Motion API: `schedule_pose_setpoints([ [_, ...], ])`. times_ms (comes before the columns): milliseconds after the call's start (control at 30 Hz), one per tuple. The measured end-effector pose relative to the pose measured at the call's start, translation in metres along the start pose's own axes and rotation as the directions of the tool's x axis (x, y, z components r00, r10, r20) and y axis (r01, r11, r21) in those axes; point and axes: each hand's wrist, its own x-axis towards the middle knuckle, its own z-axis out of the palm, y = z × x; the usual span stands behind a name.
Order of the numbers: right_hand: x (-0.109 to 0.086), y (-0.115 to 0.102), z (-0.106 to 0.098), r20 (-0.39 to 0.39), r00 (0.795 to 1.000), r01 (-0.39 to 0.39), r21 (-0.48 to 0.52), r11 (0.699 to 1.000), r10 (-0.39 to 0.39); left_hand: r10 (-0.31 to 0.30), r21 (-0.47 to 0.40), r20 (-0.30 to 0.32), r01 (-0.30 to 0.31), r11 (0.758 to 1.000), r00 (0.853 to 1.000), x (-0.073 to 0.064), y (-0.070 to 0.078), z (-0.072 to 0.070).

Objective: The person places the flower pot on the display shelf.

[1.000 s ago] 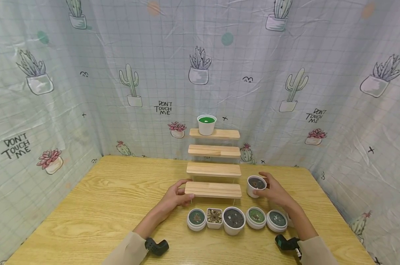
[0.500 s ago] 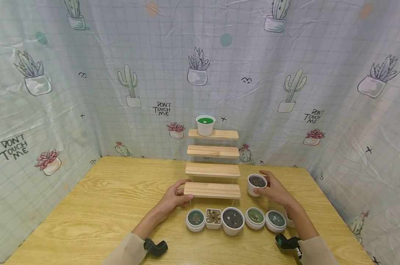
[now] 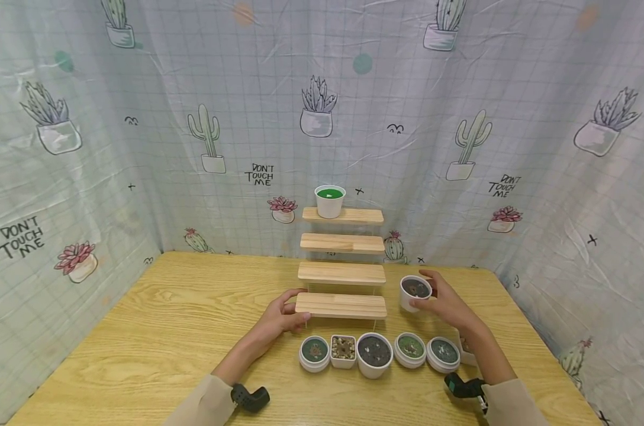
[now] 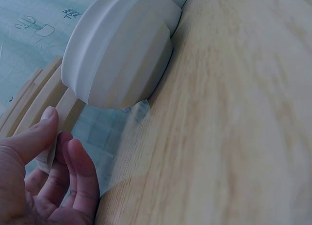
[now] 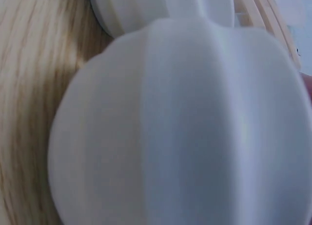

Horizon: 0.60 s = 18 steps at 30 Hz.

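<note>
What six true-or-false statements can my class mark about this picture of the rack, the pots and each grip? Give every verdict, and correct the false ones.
1. The right grip holds a white pot with a dark filling. True.
2. The left grip holds the left end of the lowest board. True.
3. The green-filled pot stands on the lowest board. False: it stands on the top board.
4. The square pot, second from the left in the front row, is filled with pebbles. True.
5. The large pot just right of the square pot has a bright green filling. False: its filling is dark.
6. The rack has three wooden boards. False: it has four.
</note>
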Motion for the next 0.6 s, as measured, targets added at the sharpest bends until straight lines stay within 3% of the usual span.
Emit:
schedule_pose_setpoints([
  [367, 0.000, -0.008, -0.003, -0.014, 0.999, 0.036, -0.013, 0.999, -0.036, -0.004, -0.009, -0.012, 0.004, 1.000, 1.000, -0.001, 0.000, -0.001],
  [600, -0.004, -0.012, -0.011, -0.012, 1.000, -0.002, 0.000, 1.000, 0.002, -0.002, -0.002, -0.004, 0.002, 1.000, 1.000, 0.000, 0.000, -0.001],
])
